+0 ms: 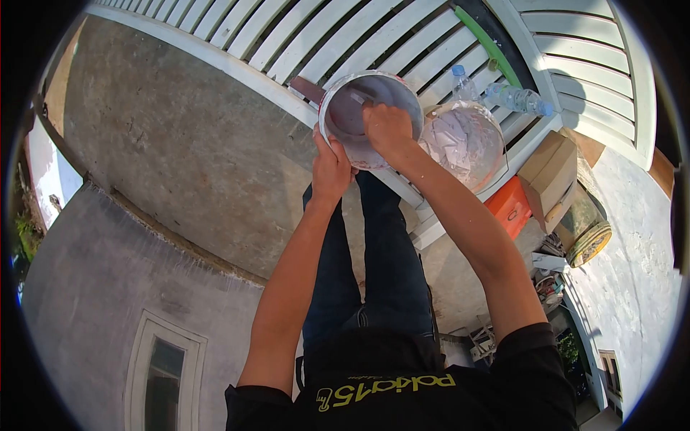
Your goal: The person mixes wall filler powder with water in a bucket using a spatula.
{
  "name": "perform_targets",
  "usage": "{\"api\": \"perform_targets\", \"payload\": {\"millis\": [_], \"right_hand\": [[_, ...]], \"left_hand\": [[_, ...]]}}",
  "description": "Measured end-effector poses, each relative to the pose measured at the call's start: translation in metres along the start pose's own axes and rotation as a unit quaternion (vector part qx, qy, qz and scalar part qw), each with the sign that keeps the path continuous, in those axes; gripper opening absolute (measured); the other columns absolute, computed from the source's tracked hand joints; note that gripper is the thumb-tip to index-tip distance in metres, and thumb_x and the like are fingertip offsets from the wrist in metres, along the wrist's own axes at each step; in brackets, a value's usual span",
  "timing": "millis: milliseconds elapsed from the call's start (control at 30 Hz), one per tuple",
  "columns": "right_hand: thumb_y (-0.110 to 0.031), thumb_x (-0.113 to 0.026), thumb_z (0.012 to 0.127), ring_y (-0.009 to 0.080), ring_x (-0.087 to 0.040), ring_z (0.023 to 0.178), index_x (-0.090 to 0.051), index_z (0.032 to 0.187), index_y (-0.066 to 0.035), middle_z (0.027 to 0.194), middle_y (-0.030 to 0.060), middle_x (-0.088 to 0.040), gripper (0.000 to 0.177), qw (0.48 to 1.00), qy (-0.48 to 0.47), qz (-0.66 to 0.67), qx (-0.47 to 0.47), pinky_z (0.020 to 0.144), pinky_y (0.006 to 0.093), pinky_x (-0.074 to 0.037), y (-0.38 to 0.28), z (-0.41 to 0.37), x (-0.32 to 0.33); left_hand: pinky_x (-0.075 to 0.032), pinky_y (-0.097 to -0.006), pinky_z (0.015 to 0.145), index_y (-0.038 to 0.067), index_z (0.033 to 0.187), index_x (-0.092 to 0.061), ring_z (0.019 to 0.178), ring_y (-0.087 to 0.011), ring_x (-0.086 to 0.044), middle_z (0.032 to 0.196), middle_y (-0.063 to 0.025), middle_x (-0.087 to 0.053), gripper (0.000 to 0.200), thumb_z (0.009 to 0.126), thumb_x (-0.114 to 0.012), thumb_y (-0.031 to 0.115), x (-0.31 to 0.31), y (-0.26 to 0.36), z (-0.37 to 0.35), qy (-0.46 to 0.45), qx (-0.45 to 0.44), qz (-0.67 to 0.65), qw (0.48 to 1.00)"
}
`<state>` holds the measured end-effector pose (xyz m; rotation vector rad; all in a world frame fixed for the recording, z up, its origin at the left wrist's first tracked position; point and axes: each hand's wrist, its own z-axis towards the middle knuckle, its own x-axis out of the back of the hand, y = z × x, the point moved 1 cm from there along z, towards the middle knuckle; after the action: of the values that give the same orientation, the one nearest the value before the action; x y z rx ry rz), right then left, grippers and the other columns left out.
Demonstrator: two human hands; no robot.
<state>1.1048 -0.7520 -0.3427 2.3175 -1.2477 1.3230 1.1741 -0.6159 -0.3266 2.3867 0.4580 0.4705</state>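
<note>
A whitish bucket stands on the slatted white bench, its open mouth facing me. My left hand grips the bucket's near left side by the rim. Inside the mouth, my right hand is closed in a fist; a pale bit shows by its fingers, but what it holds is too small to name. Greyish liquid or residue covers the bucket's inside. Right beside it is a clear plastic-like container with crumpled white material in it. A reddish-brown block lies at the bucket's left.
Two clear plastic bottles, one upright and one lying, are on the white bench near a green strip. A cardboard box and an orange object stand to the right. Concrete floor extends left.
</note>
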Motion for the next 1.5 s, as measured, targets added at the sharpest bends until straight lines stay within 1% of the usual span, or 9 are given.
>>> {"api": "perform_targets", "payload": {"millis": [367,567,667,767,867,1067,1167,1267,1500], "right_hand": [[-0.014,-0.07,0.08,0.0201,-0.069,0.09,-0.077,0.09,-0.014,0.097,0.0052,-0.073,0.012,0.956,-0.096,-0.217,0.17,0.07,0.03,-0.057,-0.008,-0.037,0.013],[-0.01,-0.065,0.081,0.025,-0.07,0.082,-0.072,0.107,-0.007,0.097,0.0128,-0.067,0.027,0.958,0.102,-0.1,0.248,0.065,0.0358,-0.057,0.015,-0.015,-0.001],[-0.01,-0.065,0.081,0.0255,-0.07,0.082,-0.071,0.108,-0.006,0.098,0.0127,-0.067,0.028,0.956,0.065,-0.119,0.261,0.064,0.0368,-0.057,0.014,-0.015,-0.018],[-0.01,-0.064,0.081,0.0256,-0.07,0.085,-0.071,0.107,-0.007,0.098,0.0135,-0.067,0.027,0.959,-0.01,-0.161,0.234,0.065,0.0357,-0.058,0.016,-0.025,-0.018],[-0.011,-0.064,0.081,0.0268,-0.071,0.084,-0.071,0.107,-0.006,0.096,0.0147,-0.068,0.027,0.949,-0.063,-0.191,0.242,0.065,0.0349,-0.058,0.017,-0.028,-0.008],[-0.011,-0.063,0.083,0.029,-0.073,0.076,-0.071,0.107,-0.005,0.095,0.018,-0.069,0.026,0.985,0.071,-0.098,0.127,0.067,0.0355,-0.059,0.021,-0.002,0.008],[-0.012,-0.06,0.087,0.0278,-0.074,0.077,-0.071,0.105,-0.005,0.097,0.021,-0.071,0.023,0.991,-0.055,-0.095,0.07,0.068,0.0367,-0.059,0.019,-0.007,0.018],[-0.012,-0.064,0.087,0.0239,-0.074,0.09,-0.076,0.092,-0.008,0.098,0.0076,-0.075,0.014,0.994,-0.075,-0.072,0.021,0.072,0.034,-0.059,0.007,-0.022,0.003],[-0.02,-0.06,0.088,0.0317,-0.071,0.1,-0.075,0.096,-0.005,0.098,0.0158,-0.074,0.022,0.987,-0.126,0.096,-0.033,0.083,0.0407,-0.057,-0.017,-0.03,-0.001]], "left_hand": [[-0.047,-0.0315,0.039,0.002,0.143,-0.024,0.046,-0.0204,-0.06,0.072,-0.0157,-0.065,0.042,0.108,-0.03,0.024,-0.002,0.005,-0.002,0.012,0.001,-0.01,1.0],[-0.046,-0.031,0.039,0.001,0.144,-0.024,0.045,-0.0198,-0.06,0.072,-0.015,-0.064,0.043,0.108,-0.031,0.024,-0.001,0.002,-0.001,0.005,0.0,-0.006,1.0],[-0.046,-0.0311,0.038,0.0,0.143,-0.024,0.045,-0.0196,-0.059,0.071,-0.0149,-0.064,0.043,0.108,-0.031,0.025,-0.002,0.008,-0.004,0.012,0.015,-0.003,1.0],[-0.046,-0.031,0.039,-0.001,0.143,-0.024,0.045,-0.0196,-0.059,0.072,-0.0155,-0.064,0.045,0.108,-0.032,0.026,-0.001,0.002,-0.001,0.008,0.0,-0.012,1.0],[-0.049,-0.0413,0.042,0.006,0.153,-0.011,0.049,-0.0318,-0.064,0.066,-0.0211,-0.064,0.054,0.107,-0.032,0.027,0.0,-0.003,0.002,-0.007,0.001,0.0,1.0],[-0.048,-0.0403,0.042,0.002,0.151,-0.013,0.048,-0.0306,-0.064,0.064,-0.0195,-0.063,0.054,0.107,-0.033,0.026,-0.002,-0.005,0.002,0.008,0.009,-0.004,1.0],[-0.048,-0.0396,0.041,0.003,0.151,-0.013,0.047,-0.0297,-0.063,0.064,-0.0194,-0.063,0.054,0.107,-0.033,0.026,-0.002,-0.005,0.003,0.0,0.013,-0.012,1.0],[-0.049,-0.0395,0.042,0.002,0.151,-0.012,0.047,-0.0294,-0.063,0.064,-0.0194,-0.063,0.055,0.107,-0.033,0.027,-0.003,-0.004,0.002,0.007,0.019,-0.017,1.0],[-0.048,-0.0366,0.041,0.001,0.147,-0.018,0.047,-0.0264,-0.062,0.066,-0.0179,-0.064,0.05,0.107,-0.032,0.028,-0.003,-0.002,0.002,0.006,0.017,0.004,1.0]]}}
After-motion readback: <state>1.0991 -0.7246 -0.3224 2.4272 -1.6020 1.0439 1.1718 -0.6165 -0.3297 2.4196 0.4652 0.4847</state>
